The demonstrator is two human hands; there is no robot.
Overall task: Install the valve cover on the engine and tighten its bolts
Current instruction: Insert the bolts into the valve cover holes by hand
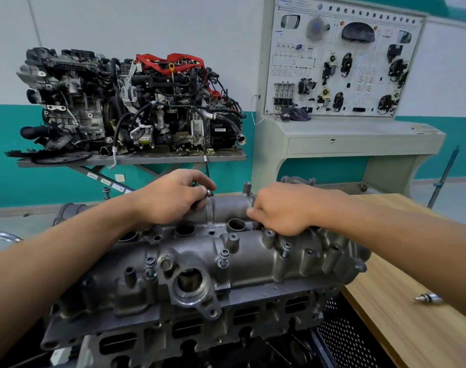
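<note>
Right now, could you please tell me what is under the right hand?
Only the valve cover shows around the right hand; its curled fingers cover whatever they hold or touch.

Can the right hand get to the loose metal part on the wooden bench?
Probably yes: right hand rests on the valve cover; nothing stands between it and the metal part on the bench.

The grey cast-metal valve cover [253, 257] sits lengthwise on top of the engine [173, 329]; several bolts [224, 257] stand raised along its near edge.
</note>
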